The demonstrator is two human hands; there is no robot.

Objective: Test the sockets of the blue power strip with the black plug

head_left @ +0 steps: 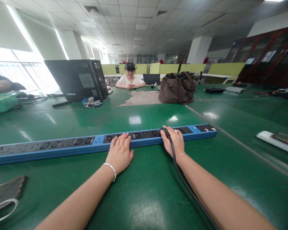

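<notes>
A long blue power strip (74,149) with black sockets lies across the green table, running from the left edge to the right of centre. My left hand (120,150) rests on the strip near its middle, palm down with fingers laid over its top, holding nothing loose. Farther right, my right hand (174,142) grips a black power plug (165,131) at the strip's sockets; how far the plug sits in a socket is hidden. From the plug a black cable (180,174) runs down along my right forearm to the bottom edge.
A black computer case (81,80) stands at the back left with gloves (91,102) beside it. A brown bag (176,89) sits at the back right. Across the table sits a person (131,78). A green basket (2,103) is far left, a white strip (276,142) far right.
</notes>
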